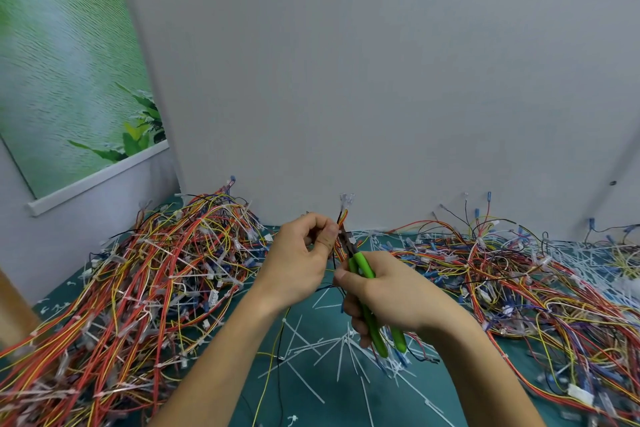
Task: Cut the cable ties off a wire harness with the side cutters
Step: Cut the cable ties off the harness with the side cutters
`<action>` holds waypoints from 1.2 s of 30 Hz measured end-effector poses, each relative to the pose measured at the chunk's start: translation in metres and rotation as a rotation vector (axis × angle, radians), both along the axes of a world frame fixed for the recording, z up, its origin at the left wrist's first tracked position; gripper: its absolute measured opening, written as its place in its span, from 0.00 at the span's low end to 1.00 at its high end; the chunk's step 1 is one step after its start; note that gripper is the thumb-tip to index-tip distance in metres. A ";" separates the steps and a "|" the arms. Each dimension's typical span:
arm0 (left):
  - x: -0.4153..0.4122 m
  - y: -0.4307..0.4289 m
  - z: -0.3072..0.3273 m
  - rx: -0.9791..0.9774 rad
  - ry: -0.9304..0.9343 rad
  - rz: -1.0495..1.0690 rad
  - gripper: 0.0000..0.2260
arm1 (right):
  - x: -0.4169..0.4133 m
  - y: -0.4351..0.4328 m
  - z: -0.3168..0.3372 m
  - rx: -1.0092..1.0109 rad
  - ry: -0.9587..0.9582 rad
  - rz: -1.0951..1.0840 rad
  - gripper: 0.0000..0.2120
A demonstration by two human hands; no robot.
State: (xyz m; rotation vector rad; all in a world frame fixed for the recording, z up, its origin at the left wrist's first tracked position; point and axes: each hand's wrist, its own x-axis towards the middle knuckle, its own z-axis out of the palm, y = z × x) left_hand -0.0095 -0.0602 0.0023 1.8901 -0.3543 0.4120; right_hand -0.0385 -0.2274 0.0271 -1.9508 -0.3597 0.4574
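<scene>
The left hand (304, 253) is pinching a thin wire harness (341, 222) upright above the green mat (311, 392). The right hand (388, 295) is gripping the green-handled side cutters (363, 269), their tip meeting the harness just beside the left thumb.

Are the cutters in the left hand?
No, the right hand grips the green cutters, while the left hand pinches the wire bundle.

Looks bright and softly, evenly lit, barely any shadows, with wide-angle bowing and slight blur toward edges.
</scene>
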 end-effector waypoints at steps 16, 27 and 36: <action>-0.001 0.001 0.004 0.016 -0.032 -0.048 0.09 | 0.000 -0.006 0.003 -0.021 -0.032 -0.011 0.09; -0.001 0.004 0.003 0.074 -0.046 -0.049 0.10 | -0.006 -0.006 0.013 0.044 0.058 0.054 0.12; -0.005 0.004 0.007 0.056 -0.062 -0.077 0.09 | -0.001 -0.009 0.005 0.013 -0.024 0.041 0.10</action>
